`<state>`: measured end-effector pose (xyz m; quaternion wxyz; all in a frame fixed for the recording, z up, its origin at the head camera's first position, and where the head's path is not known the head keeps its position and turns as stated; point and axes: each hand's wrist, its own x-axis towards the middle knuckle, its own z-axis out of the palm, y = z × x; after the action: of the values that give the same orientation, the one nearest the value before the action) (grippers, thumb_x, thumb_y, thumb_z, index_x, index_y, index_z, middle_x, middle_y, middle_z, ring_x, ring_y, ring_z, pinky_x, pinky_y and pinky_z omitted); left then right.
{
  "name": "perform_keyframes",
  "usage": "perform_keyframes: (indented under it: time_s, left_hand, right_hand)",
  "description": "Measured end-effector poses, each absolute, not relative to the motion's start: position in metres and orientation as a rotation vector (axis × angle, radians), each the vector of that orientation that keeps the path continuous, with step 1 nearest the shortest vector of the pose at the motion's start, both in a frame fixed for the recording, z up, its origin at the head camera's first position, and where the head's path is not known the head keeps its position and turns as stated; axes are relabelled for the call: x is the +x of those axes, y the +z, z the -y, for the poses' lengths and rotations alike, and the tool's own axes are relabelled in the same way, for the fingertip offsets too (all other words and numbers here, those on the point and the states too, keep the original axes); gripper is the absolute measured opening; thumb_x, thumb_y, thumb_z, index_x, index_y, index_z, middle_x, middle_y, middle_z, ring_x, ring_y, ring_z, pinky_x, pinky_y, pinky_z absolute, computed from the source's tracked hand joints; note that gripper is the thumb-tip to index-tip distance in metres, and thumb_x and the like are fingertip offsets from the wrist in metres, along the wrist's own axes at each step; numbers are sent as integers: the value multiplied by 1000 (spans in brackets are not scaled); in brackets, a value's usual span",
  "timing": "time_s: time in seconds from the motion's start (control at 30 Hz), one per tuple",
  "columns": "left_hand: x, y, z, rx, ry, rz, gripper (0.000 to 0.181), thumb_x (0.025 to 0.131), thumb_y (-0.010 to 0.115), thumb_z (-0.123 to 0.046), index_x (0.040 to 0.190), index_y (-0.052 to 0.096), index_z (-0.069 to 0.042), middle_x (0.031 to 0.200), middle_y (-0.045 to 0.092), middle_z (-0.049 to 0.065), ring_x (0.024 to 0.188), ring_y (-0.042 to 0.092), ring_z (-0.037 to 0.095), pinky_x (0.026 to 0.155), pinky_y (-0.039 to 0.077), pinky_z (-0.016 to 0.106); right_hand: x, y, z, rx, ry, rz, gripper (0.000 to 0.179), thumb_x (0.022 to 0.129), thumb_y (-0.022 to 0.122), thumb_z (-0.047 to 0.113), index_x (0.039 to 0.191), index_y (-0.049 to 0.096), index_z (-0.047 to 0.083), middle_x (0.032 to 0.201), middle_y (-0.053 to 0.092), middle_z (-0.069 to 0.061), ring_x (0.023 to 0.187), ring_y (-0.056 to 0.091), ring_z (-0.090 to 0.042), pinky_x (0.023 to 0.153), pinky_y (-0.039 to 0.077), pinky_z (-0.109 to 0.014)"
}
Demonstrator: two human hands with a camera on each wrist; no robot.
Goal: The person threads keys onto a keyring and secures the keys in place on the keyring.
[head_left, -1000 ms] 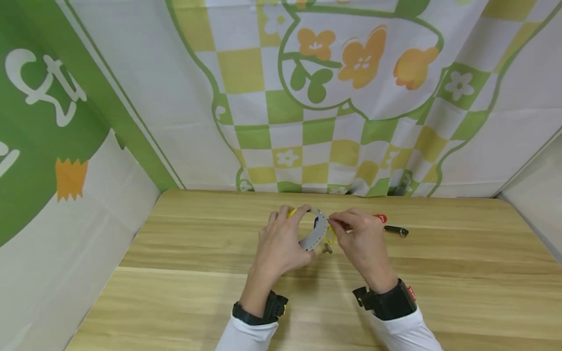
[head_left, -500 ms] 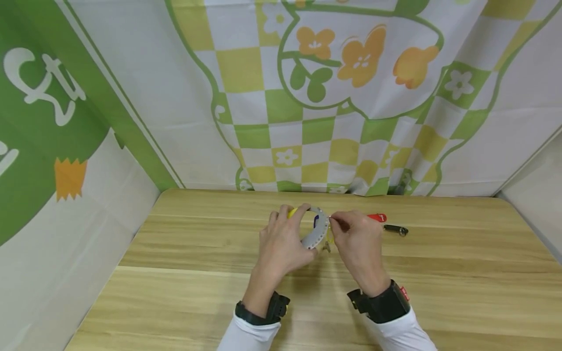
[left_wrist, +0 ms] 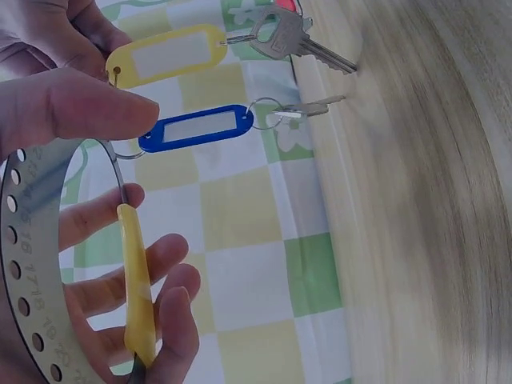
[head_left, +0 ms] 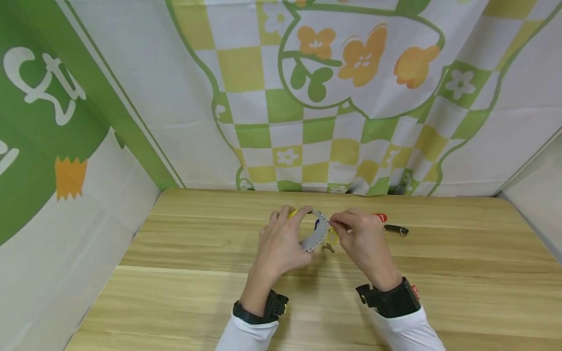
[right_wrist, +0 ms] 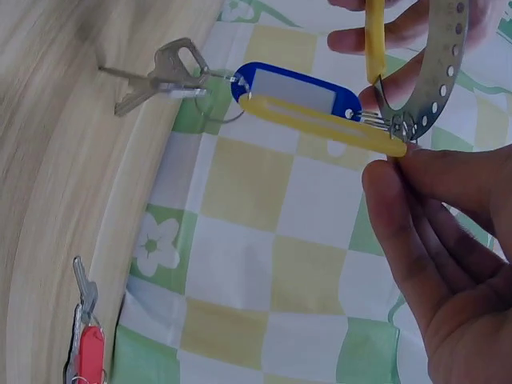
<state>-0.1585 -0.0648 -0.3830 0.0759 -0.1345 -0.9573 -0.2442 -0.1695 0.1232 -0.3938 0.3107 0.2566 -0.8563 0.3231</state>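
In the head view my left hand [head_left: 281, 243] holds a key carrier upright, a curved grey metal plate [head_left: 314, 238] with a row of numbered holes. Its yellow grip [left_wrist: 138, 276] lies against my curled left fingers in the left wrist view. A blue key tag [left_wrist: 198, 128] hangs from the carrier by a wire ring, with a key [left_wrist: 308, 109] at its far end. Beside the plate's edge, my right hand [head_left: 362, 239] pinches a yellow key tag [right_wrist: 320, 128] at its ring end between thumb and forefinger. A silver key [left_wrist: 280, 34] dangles from that tag.
A red key tag [right_wrist: 91, 352] with keys lies on the wooden table [head_left: 175, 292], partly behind my right hand in the head view. Right of it lies a black tag [head_left: 396, 229] with a metal ring. A checked curtain [head_left: 285, 136] hangs behind the table's back edge.
My right hand shifts slightly left, then back right, beside the plate's edge, still pinching the yellow key tag. The tag and its key swing a little. The left hand stays almost still.
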Motion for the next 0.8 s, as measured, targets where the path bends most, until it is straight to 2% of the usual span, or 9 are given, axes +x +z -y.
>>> perform_keyframes:
  time_s: [0.3, 0.53, 0.67, 0.8]
  left_hand:
    - [-156, -382, 61, -345, -745, 2868, 89, 61, 88, -29, 144, 56, -24, 135, 56, 16, 109, 55, 34, 70, 49, 51]
    - [-157, -382, 60, -325, -736, 2859, 87, 62, 87, -31, 144, 56, -25, 134, 56, 16, 109, 55, 34, 70, 50, 52]
    - [-157, -383, 58, -317, -727, 2857, 87, 63, 86, -31, 144, 56, -27, 134, 56, 15, 109, 55, 34, 70, 50, 52]
    - [-156, -384, 55, -320, -722, 2849, 88, 62, 87, -32, 144, 56, -26, 133, 57, 15, 109, 55, 34, 70, 50, 52]
  right_hand:
    - [-168, -395, -120, 642, 854, 2292, 13, 77, 82, -8, 87, 78, 0, 80, 71, -9, 67, 67, -16, 56, 54, -31]
    - [-163, -392, -110, 347, 959, 2367, 3, 83, 79, 0, 84, 77, 1, 73, 72, -9, 62, 68, -16, 56, 55, -33]
    - [-161, -391, -107, 190, 989, 2401, 6, 84, 78, 4, 81, 77, -1, 69, 71, -9, 57, 66, -18, 52, 54, -36]
    - [-161, -390, -108, 169, 959, 2399, 7, 83, 79, 4, 79, 77, -1, 66, 70, -8, 54, 65, -18, 50, 52, -37]
